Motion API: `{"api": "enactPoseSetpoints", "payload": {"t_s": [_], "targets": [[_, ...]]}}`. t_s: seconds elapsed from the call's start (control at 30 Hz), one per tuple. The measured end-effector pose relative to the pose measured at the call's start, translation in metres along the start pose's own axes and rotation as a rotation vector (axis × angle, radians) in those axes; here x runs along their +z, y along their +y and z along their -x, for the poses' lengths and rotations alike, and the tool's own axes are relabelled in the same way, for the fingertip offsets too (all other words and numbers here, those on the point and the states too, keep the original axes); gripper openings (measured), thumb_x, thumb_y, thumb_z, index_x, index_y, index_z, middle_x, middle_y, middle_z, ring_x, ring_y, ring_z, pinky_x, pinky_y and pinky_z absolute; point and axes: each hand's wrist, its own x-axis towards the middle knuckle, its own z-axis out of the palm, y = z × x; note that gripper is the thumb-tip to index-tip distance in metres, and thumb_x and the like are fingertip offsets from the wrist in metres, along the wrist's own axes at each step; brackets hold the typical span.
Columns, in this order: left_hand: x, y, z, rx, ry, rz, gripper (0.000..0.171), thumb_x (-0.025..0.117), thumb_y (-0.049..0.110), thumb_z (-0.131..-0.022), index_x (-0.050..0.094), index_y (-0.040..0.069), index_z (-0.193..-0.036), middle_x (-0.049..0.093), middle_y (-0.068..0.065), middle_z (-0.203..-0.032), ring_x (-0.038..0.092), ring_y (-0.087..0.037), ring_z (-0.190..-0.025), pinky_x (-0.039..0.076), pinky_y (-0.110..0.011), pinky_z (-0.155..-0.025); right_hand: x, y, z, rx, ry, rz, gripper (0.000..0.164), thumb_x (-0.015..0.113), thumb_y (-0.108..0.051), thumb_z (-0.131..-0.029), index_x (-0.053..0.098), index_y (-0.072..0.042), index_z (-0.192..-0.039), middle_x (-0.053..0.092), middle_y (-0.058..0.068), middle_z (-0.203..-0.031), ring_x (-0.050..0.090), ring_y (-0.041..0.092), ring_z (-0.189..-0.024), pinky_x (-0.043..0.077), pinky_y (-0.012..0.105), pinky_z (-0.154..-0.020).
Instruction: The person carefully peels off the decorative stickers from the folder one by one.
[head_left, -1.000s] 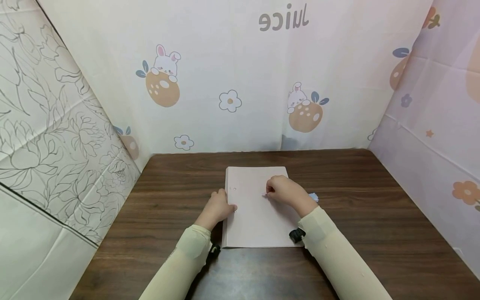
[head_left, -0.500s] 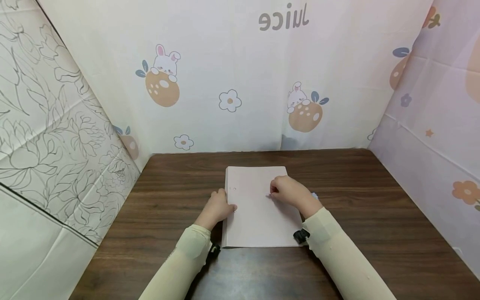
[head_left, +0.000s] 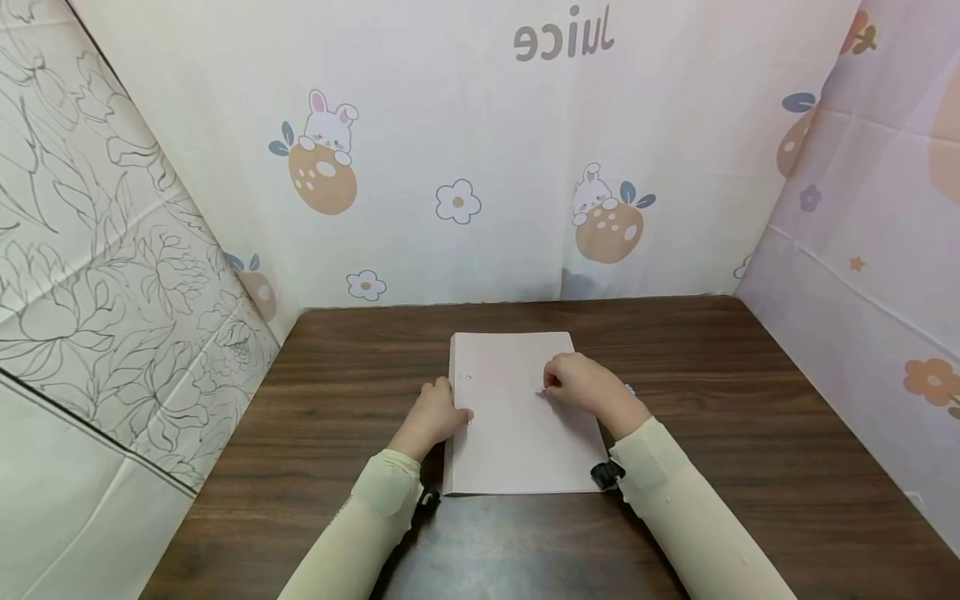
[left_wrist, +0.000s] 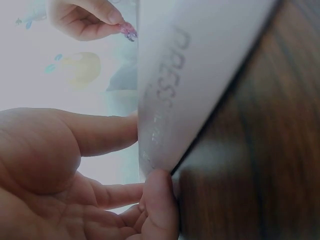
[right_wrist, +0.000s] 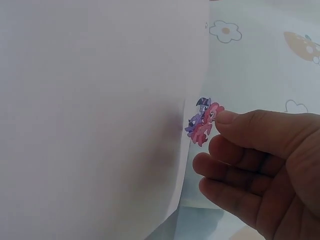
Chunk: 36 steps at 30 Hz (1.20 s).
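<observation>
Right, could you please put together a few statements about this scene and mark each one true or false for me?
1. The right hand pinches a small sticker. True.
2. The sticker is plain green. False: it shows pink and purple ponies.
3. The left hand grips the left edge of the pale folder. True.
4. The table is dark brown. True.
5. The folder stands on end. False: it lies flat on the table.
6. Both sleeves are black. False: they are pale.
</observation>
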Motion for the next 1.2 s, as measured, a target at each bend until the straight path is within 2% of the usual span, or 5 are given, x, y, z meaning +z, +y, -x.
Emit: {"api": "enactPoseSetpoints", "payload": {"t_s": [0.73, 1.2], "targets": [[0.001, 0.000, 0.002, -0.001, 0.001, -0.009, 0.069, 0.078, 0.028, -0.091, 0.047, -0.008, -0.140, 0.053, -0.030, -0.127, 0.063, -0.039, -0.108, 0.055, -0.050, -0.089, -0.001, 0.009, 0.007, 0.011, 0.016, -0.013, 0.014, 0.073, -0.011, -0.093, 0.070, -0.015, -0.080, 0.062, -0.004, -0.079, 0.053, 0.011, -0.068, 0.046, 0.026, -0.060], [0.002, -0.001, 0.001, 0.000, -0.001, -0.016, 0.070, 0.078, 0.030, -0.091, 0.047, -0.008, -0.141, 0.053, -0.030, -0.127, 0.063, -0.039, -0.108, 0.055, -0.050, -0.089, -0.005, 0.016, 0.010, 0.058, 0.012, -0.048, 0.013, 0.073, -0.011, -0.093, 0.070, -0.015, -0.081, 0.065, -0.003, -0.079, 0.055, 0.014, -0.069, 0.048, 0.029, -0.060]]}}
